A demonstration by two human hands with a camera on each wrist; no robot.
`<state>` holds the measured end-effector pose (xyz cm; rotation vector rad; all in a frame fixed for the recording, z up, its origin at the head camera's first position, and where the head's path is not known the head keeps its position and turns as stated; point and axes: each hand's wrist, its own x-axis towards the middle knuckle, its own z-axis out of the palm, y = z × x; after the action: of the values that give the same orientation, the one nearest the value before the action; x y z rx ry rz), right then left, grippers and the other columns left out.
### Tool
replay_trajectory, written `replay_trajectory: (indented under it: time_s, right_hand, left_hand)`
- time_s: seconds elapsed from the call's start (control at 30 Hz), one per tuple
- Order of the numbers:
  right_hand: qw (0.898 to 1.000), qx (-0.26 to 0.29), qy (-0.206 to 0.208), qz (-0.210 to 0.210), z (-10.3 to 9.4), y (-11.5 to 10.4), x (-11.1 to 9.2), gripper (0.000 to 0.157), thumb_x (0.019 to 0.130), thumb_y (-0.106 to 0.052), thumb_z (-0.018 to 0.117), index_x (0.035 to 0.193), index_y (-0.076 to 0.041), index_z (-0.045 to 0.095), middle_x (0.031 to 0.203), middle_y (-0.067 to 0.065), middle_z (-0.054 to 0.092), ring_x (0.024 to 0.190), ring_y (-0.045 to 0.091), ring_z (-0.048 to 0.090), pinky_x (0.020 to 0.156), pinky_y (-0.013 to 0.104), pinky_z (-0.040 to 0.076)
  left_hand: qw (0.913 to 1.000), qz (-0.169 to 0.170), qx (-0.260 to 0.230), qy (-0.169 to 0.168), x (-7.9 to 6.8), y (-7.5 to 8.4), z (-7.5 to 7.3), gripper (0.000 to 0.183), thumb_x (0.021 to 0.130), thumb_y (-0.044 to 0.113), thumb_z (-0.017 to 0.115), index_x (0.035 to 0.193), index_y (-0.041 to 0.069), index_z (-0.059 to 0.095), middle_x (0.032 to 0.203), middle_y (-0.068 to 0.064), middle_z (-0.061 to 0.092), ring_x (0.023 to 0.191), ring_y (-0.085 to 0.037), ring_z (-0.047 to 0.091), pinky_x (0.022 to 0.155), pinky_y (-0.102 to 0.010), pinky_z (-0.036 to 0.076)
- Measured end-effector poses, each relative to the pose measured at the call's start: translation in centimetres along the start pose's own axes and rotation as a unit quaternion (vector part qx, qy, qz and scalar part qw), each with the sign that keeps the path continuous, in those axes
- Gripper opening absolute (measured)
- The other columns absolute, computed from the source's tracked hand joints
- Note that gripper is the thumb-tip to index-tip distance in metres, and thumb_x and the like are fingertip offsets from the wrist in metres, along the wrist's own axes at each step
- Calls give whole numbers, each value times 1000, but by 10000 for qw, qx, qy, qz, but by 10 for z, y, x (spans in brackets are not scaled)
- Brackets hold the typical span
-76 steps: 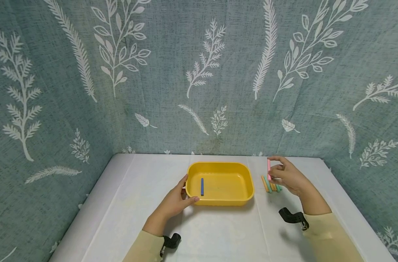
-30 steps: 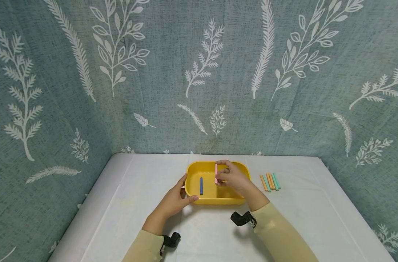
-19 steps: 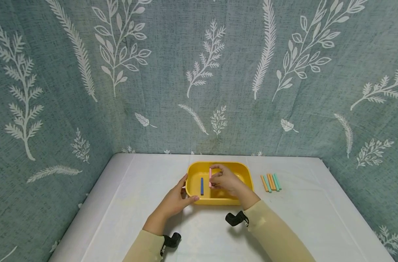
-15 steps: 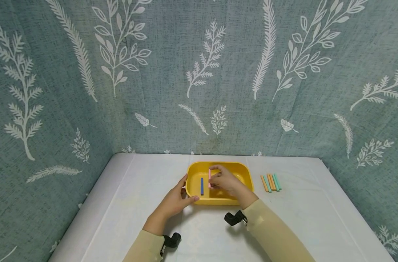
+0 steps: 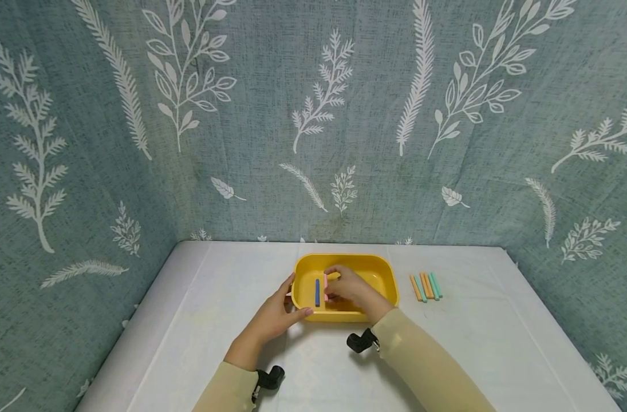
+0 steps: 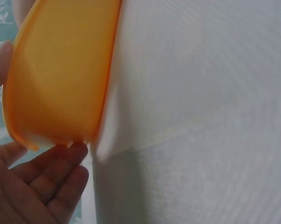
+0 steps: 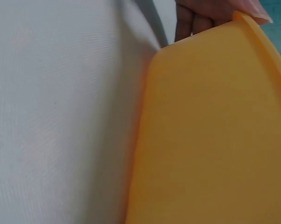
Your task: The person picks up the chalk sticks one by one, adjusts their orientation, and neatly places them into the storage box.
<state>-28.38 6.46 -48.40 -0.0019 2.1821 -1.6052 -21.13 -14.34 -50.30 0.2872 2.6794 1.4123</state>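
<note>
A shallow yellow tray (image 5: 344,317) stands on the white-covered table. My left hand (image 5: 277,315) grips its left end, thumb over the near rim; in the left wrist view, fingertips press against the tray's wall (image 6: 61,74). Inside the tray, my right hand (image 5: 346,287) pinches a thin pink stick (image 5: 326,286), chalk-like and lined up front to back. Just left of it lies a similar blue stick (image 5: 317,293) on the tray floor. The right wrist view shows mostly the tray's outer wall (image 7: 215,130), which hides the right hand and the pink stick.
Several orange and green sticks (image 5: 426,287) lie side by side on the table (image 5: 478,320), right of the tray. A teal leaf-patterned cloth (image 5: 272,114) rises behind the table and along both sides.
My right hand has carried the pink stick left from the group on the table into the tray, lowering it close beside the blue stick. The left hand keeps its hold.
</note>
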Motion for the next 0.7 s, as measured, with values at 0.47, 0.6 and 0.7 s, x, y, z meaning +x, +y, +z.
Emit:
replay_trajectory:
  time_s: [0.47,0.6,0.7]
  right_hand:
    - [9975,-645,258,107,11,2,4,49,88,3,72,134,-4,56,85,15,65,61,18,63,60,28,57]
    - [9958,-847,308,173,11,1,4,49,88,0,74,134,-6,58,87,13,64,62,17,63,61,27,56]
    - [9953,-909,294,156,12,1,4,51,88,-1,74,135,-6,57,88,13,63,63,17,63,62,27,56]
  left_hand:
    - [10000,-53,24,-8,0,2,0,101,87,46,77,161,12,18,142,-14,54,118,-27,61,102,-54,44]
    - [10000,-50,25,-1,0,2,0,102,86,46,77,161,12,18,142,-15,54,119,-27,61,103,-54,44]
    - [10000,-59,55,10,-1,3,0,101,87,46,77,161,11,18,144,-16,53,120,-29,60,104,-55,43]
